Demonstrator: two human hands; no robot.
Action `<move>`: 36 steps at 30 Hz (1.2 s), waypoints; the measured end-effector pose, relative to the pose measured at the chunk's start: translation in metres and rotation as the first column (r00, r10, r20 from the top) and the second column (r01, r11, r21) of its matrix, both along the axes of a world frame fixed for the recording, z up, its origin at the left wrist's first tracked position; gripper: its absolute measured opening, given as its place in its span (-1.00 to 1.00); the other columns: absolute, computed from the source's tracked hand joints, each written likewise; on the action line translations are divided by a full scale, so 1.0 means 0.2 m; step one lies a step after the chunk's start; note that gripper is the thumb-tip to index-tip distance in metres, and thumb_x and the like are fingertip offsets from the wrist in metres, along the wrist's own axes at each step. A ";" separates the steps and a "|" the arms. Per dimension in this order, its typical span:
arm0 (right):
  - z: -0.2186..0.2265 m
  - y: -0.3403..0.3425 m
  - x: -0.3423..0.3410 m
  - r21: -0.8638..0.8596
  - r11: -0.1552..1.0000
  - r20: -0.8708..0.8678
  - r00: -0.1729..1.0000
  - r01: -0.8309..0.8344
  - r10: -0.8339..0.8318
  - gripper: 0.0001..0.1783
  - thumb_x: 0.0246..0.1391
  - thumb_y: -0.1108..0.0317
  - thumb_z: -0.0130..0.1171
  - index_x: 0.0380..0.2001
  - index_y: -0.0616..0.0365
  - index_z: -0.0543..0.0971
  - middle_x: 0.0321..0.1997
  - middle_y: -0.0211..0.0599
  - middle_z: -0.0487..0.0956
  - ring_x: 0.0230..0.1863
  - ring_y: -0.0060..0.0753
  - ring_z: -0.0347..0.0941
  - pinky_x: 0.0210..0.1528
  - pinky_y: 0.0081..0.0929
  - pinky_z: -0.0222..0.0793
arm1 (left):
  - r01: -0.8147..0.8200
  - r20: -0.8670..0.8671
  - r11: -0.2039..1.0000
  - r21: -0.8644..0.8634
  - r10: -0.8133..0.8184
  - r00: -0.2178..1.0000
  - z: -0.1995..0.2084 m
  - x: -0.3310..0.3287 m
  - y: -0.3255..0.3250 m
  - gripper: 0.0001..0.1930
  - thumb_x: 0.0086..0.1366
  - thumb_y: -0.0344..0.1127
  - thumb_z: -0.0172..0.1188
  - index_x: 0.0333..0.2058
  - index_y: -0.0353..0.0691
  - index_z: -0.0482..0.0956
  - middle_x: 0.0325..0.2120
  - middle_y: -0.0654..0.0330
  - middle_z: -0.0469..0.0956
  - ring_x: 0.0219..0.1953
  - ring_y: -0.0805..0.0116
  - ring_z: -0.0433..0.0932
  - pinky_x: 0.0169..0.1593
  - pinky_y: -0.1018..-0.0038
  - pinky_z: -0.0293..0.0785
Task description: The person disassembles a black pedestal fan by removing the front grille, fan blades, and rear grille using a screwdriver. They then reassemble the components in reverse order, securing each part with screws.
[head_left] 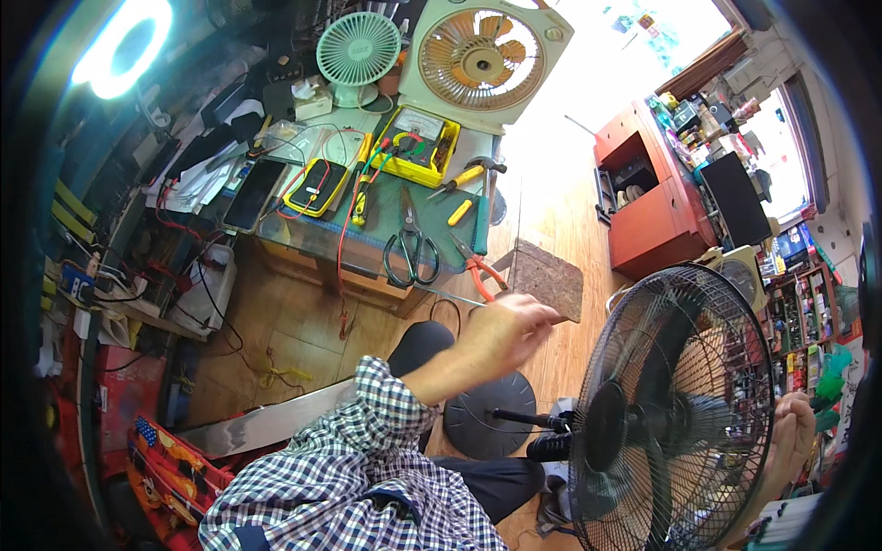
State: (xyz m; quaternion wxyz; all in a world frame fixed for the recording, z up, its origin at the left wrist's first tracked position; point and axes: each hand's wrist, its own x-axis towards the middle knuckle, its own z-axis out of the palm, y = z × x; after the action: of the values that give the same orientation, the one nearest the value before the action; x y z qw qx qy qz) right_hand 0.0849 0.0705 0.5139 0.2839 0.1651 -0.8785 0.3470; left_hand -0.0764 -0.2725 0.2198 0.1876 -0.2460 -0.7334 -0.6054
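A black pedestal fan (671, 413) stands at my right, its wire guard tilted and its dark blades showing through. My right hand (792, 439) is at the guard's far right rim with fingers bent against it; its forearm is partly hidden behind the wires. In front of me my left hand (516, 332) hovers in the air, fingers loosely extended toward the fan with nothing visible in them. It overlaps the corner of a brown board (548, 277) and the orange-handled pliers (478, 271). Below it lies the fan's round black base (489, 415).
A glass-topped bench (367, 243) carries black-handled scissors (411, 253), a hammer (470, 174), a yellow analog meter (416, 145) and a yellow multimeter (317, 186). Behind are a small fan (358, 50) and a box fan (482, 64). A red-orange cabinet (652, 220) stands at the right.
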 end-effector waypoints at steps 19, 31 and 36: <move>-0.35 0.15 0.34 -0.118 0.957 -0.106 0.955 0.264 -0.277 -0.77 0.54 0.41 0.06 0.04 0.32 0.62 0.02 -0.26 0.62 -0.02 -0.49 0.52 0.13 -0.52 0.47 | -0.212 0.224 0.899 -0.383 0.313 0.923 -0.06 -0.24 -0.63 -0.78 0.36 -0.33 0.31 -0.14 -0.34 0.76 -0.20 -0.20 0.73 -0.12 -0.20 0.72 -0.05 0.08 0.64; -0.39 -0.13 0.36 -0.366 0.904 -0.214 0.926 0.220 -0.312 -0.89 0.24 0.60 0.19 -0.17 0.35 0.62 -0.27 -0.18 0.54 -0.24 -0.37 0.42 -0.04 -0.36 0.43 | -0.309 0.104 0.711 -0.631 0.473 0.875 -0.34 -1.08 -0.38 -0.79 0.39 -0.37 0.12 -0.19 -0.36 0.69 -0.22 -0.28 0.72 -0.11 -0.35 0.71 -0.05 -0.16 0.62; -0.37 -0.10 0.43 -0.313 0.941 -0.290 0.930 0.132 -0.227 -0.90 0.28 0.58 0.27 -0.15 0.32 0.64 -0.30 -0.27 0.54 -0.28 -0.44 0.42 -0.06 -0.38 0.46 | -0.127 0.124 0.934 -0.335 0.177 0.976 0.04 -0.74 -0.31 -0.75 0.38 -0.48 0.27 -0.02 -0.49 0.61 -0.43 0.02 0.64 -0.44 0.28 0.66 -0.36 0.31 0.59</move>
State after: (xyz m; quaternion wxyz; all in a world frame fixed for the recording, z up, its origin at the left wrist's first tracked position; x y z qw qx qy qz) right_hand 0.1705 0.0505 0.4405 0.4751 0.0947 -0.7718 0.4119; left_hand -0.2244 -0.3337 0.2273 0.1344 -0.1692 -0.8521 -0.4767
